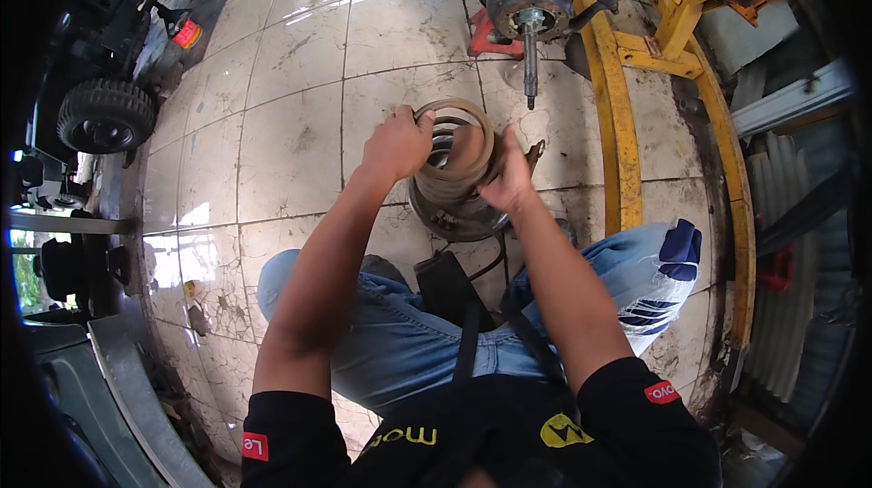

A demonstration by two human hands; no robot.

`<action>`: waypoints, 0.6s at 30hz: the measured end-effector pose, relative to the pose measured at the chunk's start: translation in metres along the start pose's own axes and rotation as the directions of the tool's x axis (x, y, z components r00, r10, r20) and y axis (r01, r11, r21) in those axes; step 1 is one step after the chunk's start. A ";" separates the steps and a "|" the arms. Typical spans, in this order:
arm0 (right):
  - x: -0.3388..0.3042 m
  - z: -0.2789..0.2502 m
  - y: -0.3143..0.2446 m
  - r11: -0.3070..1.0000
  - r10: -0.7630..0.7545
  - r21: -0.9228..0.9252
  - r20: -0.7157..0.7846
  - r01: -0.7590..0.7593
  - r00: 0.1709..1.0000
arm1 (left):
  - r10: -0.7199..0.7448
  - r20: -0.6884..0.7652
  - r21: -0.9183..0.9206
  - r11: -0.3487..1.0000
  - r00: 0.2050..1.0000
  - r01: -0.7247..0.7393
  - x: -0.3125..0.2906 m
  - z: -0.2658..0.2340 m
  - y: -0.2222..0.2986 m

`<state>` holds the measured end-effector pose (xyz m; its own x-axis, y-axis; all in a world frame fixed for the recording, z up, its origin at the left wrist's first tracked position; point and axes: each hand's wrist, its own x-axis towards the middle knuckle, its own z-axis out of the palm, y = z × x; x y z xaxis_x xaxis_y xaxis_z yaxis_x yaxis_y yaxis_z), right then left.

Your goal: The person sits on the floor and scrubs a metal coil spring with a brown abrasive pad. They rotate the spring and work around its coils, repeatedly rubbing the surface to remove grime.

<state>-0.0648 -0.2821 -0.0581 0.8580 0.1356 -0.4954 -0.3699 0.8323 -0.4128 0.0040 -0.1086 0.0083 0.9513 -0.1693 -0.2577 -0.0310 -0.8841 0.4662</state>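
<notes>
A brown coil-like metal part (pixel 454 183), which looks like a coil spring, is upright between my hands in front of my knees. My left hand (pixel 400 144) is closed on its top ring from the left, with the thumb on the rim. From the right, my right hand (pixel 510 177) grips its side; some of the fingers are hidden by the rings or blurred. Under the coil spring is a round grey metal piece (pixel 454 226), largely covered by it.
A dark hub with a shaft (pixel 530 61) pointing at me stands ahead, above a red stand (pixel 495 38). A yellow metal frame (pixel 619 134) runs along the right. At the left are a dark vehicle with a tyre (pixel 106 116) and a red-yellow can (pixel 186 33). Cracked tiles (pixel 291 138) cover the floor.
</notes>
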 end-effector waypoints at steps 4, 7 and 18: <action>-0.022 0.016 0.013 0.999 0.044 -0.020 -0.160 -0.048 0.986 | 0.101 0.079 -0.061 0.993 0.992 -0.096 0.008 -0.008 0.002; -0.007 -0.003 -0.015 0.996 0.011 0.093 0.017 -0.012 1.000 | 0.209 0.114 -0.070 0.977 0.971 -0.202 0.011 -0.014 0.009; 0.004 -0.004 0.000 0.991 -0.108 0.068 -0.113 0.116 0.988 | 0.205 -0.112 -0.132 0.967 0.972 -0.220 0.023 0.005 -0.005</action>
<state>-0.0623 -0.2839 -0.0632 0.8472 -0.0165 -0.5310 -0.2426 0.8772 -0.4143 0.0247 -0.1101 -0.0045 0.9529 -0.2973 -0.0597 -0.1983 -0.7599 0.6190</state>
